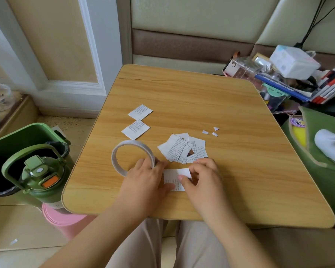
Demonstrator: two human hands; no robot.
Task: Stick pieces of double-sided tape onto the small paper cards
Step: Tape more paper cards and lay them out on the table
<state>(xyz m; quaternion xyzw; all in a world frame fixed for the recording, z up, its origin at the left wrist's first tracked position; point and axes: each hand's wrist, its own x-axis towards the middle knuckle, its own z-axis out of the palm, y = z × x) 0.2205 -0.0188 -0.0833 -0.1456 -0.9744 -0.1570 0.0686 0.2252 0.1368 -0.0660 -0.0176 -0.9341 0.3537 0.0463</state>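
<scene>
Wooden table (230, 117): left hand (145, 176) grips tape roll (132, 154); right hand (202, 176) pinches tape strip (184, 172).

Soft, even daylight, faint shadows, wide-angle bending and blur at edges.

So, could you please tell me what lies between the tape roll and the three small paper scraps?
The head view shows a loose pile of printed paper cards between the tape roll and the scraps.
</scene>
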